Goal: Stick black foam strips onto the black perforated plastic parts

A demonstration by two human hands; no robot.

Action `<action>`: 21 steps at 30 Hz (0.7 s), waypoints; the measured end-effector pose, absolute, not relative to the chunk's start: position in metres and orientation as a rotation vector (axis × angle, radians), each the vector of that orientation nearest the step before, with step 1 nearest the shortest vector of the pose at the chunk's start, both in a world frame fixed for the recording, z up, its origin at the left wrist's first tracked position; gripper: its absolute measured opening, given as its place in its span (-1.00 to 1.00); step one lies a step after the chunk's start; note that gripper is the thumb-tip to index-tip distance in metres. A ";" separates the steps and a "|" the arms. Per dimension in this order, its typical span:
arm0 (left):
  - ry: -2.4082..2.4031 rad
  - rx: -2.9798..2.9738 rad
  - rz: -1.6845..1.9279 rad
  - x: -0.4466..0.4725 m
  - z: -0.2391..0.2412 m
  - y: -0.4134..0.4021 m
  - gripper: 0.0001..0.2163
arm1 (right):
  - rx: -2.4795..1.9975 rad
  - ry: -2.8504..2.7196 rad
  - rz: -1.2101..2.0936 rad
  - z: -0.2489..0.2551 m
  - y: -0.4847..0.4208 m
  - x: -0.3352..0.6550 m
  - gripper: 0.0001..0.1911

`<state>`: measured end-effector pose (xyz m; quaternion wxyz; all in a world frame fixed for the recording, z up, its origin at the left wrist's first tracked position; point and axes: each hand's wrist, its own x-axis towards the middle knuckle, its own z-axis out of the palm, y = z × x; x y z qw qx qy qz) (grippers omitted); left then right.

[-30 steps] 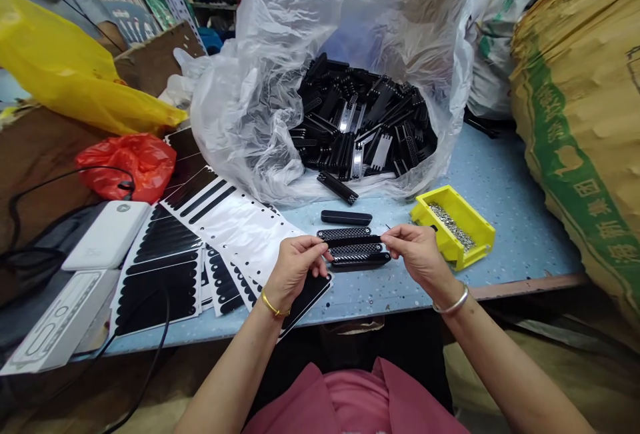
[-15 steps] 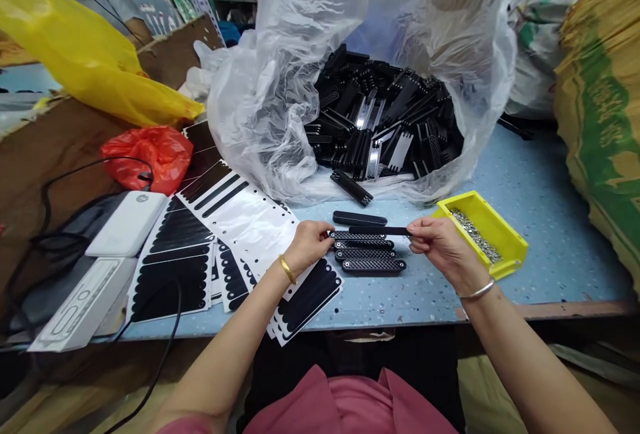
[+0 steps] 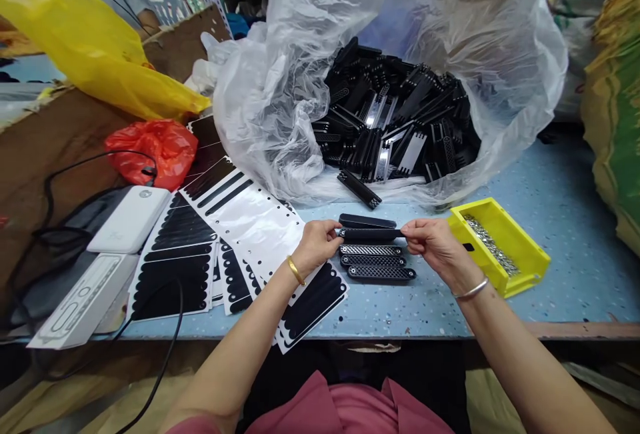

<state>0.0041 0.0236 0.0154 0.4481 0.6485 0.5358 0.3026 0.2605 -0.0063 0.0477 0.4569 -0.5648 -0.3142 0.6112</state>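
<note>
My left hand (image 3: 316, 243) and my right hand (image 3: 434, 245) pinch the two ends of a thin black strip (image 3: 371, 234), stretched flat just above the blue table (image 3: 560, 267). Right below it lie three black perforated grille pieces (image 3: 376, 261) in a row. A smooth black piece (image 3: 367, 221) lies just behind the strip. Sheets of black oval stickers (image 3: 210, 247) on white backing fan out beside my left hand.
A big clear plastic bag (image 3: 390, 87) full of black grille parts stands at the back. A yellow bin (image 3: 500, 246) of small metal bits sits right of my right hand. White devices with cables, a red bag (image 3: 153, 149) and a yellow bag (image 3: 85, 54) fill the left.
The black strip, pinched by both hands, has moved from over the nearest grille pieces back to behind the row. Three perforated pieces now lie uncovered. The view has shifted.
</note>
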 end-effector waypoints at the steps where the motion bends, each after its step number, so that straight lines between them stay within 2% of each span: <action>1: 1.312 1.584 0.748 0.004 0.014 0.024 -0.76 | -1.398 -0.771 1.506 0.047 -0.005 0.260 -0.73; 10: 1.217 1.215 0.752 0.003 0.009 0.026 -0.73 | -1.442 -0.756 1.506 0.044 0.005 0.256 -0.76; 21: 1.196 1.150 0.701 0.006 0.017 0.025 -0.76 | -1.467 -0.760 1.504 0.038 0.008 0.256 -0.76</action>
